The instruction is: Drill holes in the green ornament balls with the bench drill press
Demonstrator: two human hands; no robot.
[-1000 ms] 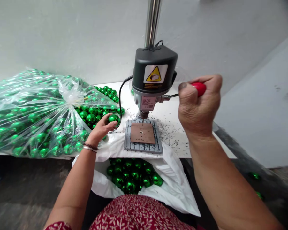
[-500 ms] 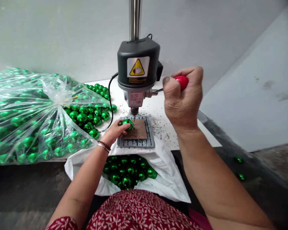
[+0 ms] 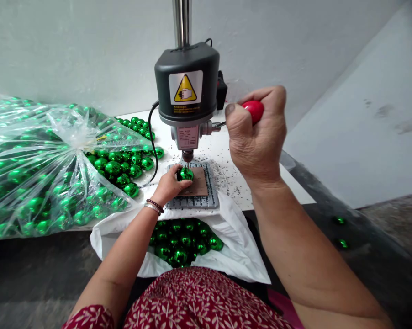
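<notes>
My left hand (image 3: 171,183) grips a shiny green bauble (image 3: 186,174) between thumb and fingers. It holds the bauble on a brown board (image 3: 199,185) that lies on the grey base (image 3: 211,199) of a drill press (image 3: 188,87). The drill chuck (image 3: 187,156) stands right above the bauble; where the bit's tip is, I cannot make out. Up on the right, my right hand (image 3: 261,132) is closed round the red knob (image 3: 253,111) of the feed lever. Dark shavings are scattered over the base and the white table (image 3: 233,160) around it.
At the left lies a large clear plastic bag (image 3: 79,137) full of green baubles, with loose baubles (image 3: 124,169) beside it. A white sack (image 3: 240,246) of baubles hangs open at the table's front edge. Two baubles (image 3: 342,243) lie on the floor at right. A black cable (image 3: 153,141) runs behind my left hand.
My left hand has brought the bauble slightly right, in under the chuck. My right hand still holds the knob, a little lower against the drill head. The whole view has shifted slightly.
</notes>
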